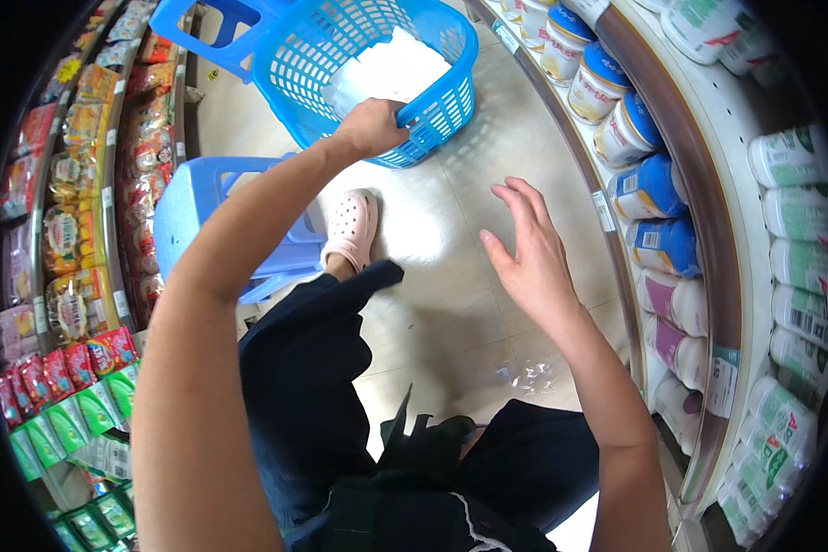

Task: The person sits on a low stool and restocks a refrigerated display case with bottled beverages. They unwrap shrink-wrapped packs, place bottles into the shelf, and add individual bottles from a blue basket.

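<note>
My left hand (373, 127) is closed round the near rim of a blue plastic shopping basket (437, 127), its fingertips partly hidden behind the rim. Inside the basket lies something white and bright (391, 69), too washed out to make out its kind. My right hand (531, 250) hangs in the air above the floor with fingers spread and nothing in it. It is nearest to the shelf on the right, where blue-lidded tubs (607, 81) and blue bottles (649, 187) stand in a row, apart from the hand.
A blue plastic stool (193, 198) stands beside my left forearm, and another blue stool (225, 37) is behind it, against the basket. Shelves of packaged snacks (74, 239) line the left side. White bottles (794, 267) fill a shelf at the far right. My foot wears a pink clog (351, 225).
</note>
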Demonstrator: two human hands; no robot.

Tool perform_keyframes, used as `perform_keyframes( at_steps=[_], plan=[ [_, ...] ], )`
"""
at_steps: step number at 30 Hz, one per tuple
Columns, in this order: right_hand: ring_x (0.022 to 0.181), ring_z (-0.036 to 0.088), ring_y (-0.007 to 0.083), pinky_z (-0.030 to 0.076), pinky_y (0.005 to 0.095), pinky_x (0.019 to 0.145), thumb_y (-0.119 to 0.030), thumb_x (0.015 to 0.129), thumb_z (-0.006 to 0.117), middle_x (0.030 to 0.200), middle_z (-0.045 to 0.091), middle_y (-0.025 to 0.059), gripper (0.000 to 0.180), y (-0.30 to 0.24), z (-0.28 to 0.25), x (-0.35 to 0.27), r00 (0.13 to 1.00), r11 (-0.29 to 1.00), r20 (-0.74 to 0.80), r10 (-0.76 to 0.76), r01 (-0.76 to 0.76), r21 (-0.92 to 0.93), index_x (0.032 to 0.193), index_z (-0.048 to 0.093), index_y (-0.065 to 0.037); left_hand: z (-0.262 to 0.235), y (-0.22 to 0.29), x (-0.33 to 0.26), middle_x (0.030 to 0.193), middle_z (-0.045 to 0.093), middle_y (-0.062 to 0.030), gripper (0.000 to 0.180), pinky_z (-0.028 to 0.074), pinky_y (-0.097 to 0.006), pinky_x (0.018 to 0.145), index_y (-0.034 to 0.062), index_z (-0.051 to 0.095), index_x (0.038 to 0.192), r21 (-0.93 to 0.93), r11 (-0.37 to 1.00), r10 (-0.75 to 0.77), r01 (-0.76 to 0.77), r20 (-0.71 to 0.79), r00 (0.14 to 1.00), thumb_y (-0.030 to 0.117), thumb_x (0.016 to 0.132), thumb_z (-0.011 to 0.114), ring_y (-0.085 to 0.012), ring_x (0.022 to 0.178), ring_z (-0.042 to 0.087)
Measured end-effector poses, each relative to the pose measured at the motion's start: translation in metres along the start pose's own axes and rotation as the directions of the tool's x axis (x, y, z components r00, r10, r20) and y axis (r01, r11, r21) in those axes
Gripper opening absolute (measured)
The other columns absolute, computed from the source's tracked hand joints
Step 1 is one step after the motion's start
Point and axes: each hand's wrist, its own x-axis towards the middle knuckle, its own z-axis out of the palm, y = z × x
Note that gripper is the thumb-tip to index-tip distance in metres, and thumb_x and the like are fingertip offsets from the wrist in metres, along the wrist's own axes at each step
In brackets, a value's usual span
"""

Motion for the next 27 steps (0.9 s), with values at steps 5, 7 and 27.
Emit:
perform_keyframes(
  at_steps=[5,7,27],
  plan=[
    [0.111,0.045,0.0374,0.041,0.0406,0.092,-0.009,0.079,0.059,0.126,0.038,0.0209,0.044,-0.006,-0.008,-0.002,0.999,1.000,-0.047,-0.001,0.002,0.004,0.118,0.043,0.000,0.000,-0.004,0.006,0.084,0.062,-0.0219,0.029,0.047,-0.043,0.076,0.0085,0.065,0.093,0.007,0.997,0.073,-0.073,-0.038,0.997,0.025,0.072,0.055,-0.0382,0.080,0.059],
    [0.113,0.045,0.0366,0.040,0.0399,0.093,-0.008,0.079,0.059,0.127,0.039,0.0196,0.043,0.000,-0.009,-0.008,0.996,1.000,-0.091,0.017,-0.018,-0.003,0.118,0.044,-0.001,0.007,-0.018,0.005,0.083,0.062,-0.0223,0.028,0.047,-0.044,0.074,0.0097,0.065,0.095,-0.024,0.999,0.034,-0.035,-0.043,0.998,0.026,0.074,0.055,-0.0386,0.079,0.059],
    [0.089,0.057,0.0267,0.048,0.0316,0.070,0.004,0.077,0.056,0.106,0.053,0.0149,0.027,0.062,0.013,-0.156,0.350,0.872,-0.865,0.359,-0.457,0.177,0.103,0.052,-0.002,-0.003,-0.021,-0.016,0.064,0.057,-0.0072,0.025,0.039,-0.024,0.044,-0.0075,0.056,0.100,-0.379,0.919,0.183,-0.109,0.165,0.969,0.000,0.076,0.054,-0.0089,0.050,0.050]
  ],
)
